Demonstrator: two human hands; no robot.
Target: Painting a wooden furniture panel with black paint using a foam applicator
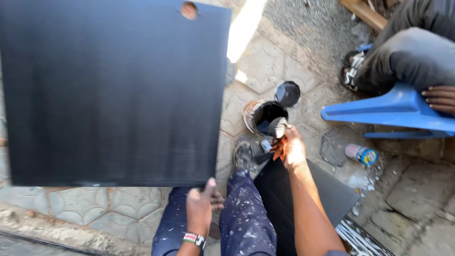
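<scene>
The left hand (201, 205) gripped the black board (111, 90) at its six o'clock edge, already fully coated; the right hand (290, 149) clasped a brush (278, 127) at the paint can (265, 116), at three o'clock from the board.

Bright daylight, mostly open shade; overexposed sun patch on paving (244, 28) at top; slight motion blur; edges stretched wide-angle.

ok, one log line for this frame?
left hand: grip on bottom edge of large black painted board | right hand: holds paintbrush over open round tin of black paint | tin lid beside
</scene>
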